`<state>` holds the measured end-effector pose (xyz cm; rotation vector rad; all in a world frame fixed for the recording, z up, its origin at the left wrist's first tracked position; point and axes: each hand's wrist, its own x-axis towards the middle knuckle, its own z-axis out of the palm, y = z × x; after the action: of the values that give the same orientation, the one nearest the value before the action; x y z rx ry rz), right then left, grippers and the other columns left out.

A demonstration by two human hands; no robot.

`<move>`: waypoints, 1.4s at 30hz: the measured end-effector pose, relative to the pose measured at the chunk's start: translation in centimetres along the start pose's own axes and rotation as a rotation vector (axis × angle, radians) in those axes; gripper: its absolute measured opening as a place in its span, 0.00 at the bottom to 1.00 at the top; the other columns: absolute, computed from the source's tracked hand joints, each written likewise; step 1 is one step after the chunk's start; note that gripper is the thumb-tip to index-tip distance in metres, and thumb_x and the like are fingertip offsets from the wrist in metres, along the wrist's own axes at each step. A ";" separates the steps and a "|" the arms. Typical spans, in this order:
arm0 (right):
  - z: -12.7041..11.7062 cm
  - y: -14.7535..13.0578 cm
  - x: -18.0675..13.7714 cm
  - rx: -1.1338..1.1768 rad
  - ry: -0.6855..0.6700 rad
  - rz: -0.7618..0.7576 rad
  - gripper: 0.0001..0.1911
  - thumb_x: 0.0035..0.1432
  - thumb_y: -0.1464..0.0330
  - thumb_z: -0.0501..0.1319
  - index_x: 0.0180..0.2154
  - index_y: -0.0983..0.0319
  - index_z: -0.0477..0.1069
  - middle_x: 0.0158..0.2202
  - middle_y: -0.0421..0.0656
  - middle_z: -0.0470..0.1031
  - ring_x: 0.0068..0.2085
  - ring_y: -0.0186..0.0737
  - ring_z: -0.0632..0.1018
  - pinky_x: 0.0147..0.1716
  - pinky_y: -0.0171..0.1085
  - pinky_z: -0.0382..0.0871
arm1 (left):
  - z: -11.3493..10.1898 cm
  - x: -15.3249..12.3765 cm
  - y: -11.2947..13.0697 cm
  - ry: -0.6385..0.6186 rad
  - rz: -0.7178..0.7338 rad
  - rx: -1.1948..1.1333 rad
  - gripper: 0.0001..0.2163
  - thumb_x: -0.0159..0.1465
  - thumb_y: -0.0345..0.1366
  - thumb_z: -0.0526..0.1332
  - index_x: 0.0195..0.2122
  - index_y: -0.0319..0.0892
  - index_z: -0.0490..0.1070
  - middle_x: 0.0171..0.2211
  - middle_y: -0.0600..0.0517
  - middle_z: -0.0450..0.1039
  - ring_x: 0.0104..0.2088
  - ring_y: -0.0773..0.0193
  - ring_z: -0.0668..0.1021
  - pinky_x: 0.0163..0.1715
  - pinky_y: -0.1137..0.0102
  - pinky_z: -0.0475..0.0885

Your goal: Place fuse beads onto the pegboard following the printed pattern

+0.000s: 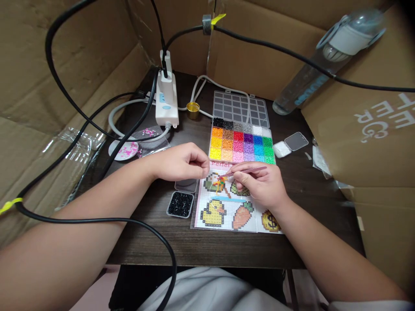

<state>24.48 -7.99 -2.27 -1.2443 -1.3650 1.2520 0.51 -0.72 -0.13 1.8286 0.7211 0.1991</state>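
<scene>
tweezers beside bead tray, black beads

White power strip at the back of the dark desk, gold cap beside it, clear water bottle leaning on cardboard, black cables across

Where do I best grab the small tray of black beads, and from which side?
Probably take the black bead tray by its near wall, from the near side: it lies flat, open and full, its lid lies at the far edge, the pegboard crowds its right.
</scene>
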 end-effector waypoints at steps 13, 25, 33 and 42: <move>-1.6 0.8 0.5 0.173 0.019 -0.079 0.07 0.57 0.64 0.73 0.35 0.60 0.84 0.20 0.39 0.77 0.20 0.33 0.75 0.20 0.33 0.71 | 0.0 0.0 0.0 -0.012 -0.022 0.007 0.11 0.57 0.41 0.62 0.26 0.38 0.73 0.22 0.54 0.67 0.24 0.68 0.67 0.25 0.73 0.61; -0.4 0.3 0.1 0.029 -0.029 -0.024 0.06 0.52 0.66 0.74 0.31 0.63 0.83 0.25 0.43 0.81 0.19 0.32 0.75 0.17 0.32 0.71 | 0.0 0.0 0.1 -0.005 -0.026 0.005 0.10 0.56 0.41 0.62 0.27 0.38 0.73 0.22 0.54 0.66 0.24 0.68 0.66 0.24 0.73 0.60; -0.3 0.2 0.2 0.030 -0.036 -0.016 0.05 0.52 0.67 0.73 0.31 0.63 0.83 0.26 0.44 0.82 0.19 0.31 0.75 0.17 0.32 0.70 | 0.0 0.0 0.0 -0.007 -0.022 -0.005 0.10 0.57 0.40 0.62 0.26 0.38 0.73 0.22 0.54 0.66 0.24 0.69 0.66 0.25 0.73 0.61; -1.6 0.6 0.8 0.218 -0.015 -0.029 0.06 0.54 0.64 0.74 0.33 0.60 0.84 0.21 0.40 0.78 0.20 0.32 0.74 0.19 0.33 0.72 | 0.0 0.0 0.0 -0.008 -0.018 0.005 0.09 0.57 0.39 0.63 0.26 0.39 0.73 0.22 0.54 0.67 0.24 0.68 0.67 0.25 0.73 0.61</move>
<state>26.05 -6.97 -2.68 -1.0623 -1.2171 1.3528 0.50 -0.71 -0.08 1.8258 0.7330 0.1787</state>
